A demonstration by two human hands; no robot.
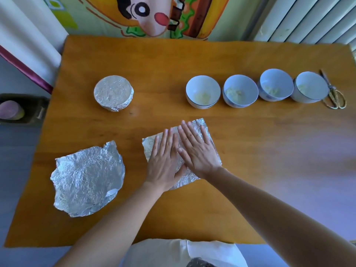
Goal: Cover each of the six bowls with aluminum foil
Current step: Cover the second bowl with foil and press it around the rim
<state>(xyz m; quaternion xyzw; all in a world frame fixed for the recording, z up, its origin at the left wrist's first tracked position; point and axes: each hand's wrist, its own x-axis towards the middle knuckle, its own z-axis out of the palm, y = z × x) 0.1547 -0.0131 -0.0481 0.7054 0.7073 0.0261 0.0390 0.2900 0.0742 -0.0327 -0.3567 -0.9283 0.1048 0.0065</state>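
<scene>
A rectangular foil sheet (201, 126) lies flat on the near middle of the wooden table (260, 151). Its long axis runs left to right, with the right end tilted away from the person. The left hand (163, 160) and right hand (198, 151) press on it side by side, palms down, fingers straight and pointing away.

A second, crumpled foil sheet (86, 178) lies to the near left. A foil-covered bowl (113, 92) stands at the far left. Four uncovered bowls (240, 90) form a row at the far right, ending beside scissors (334, 95).

Behind the table are a cartoon mural (150, 14) and a white radiator (308, 18).
</scene>
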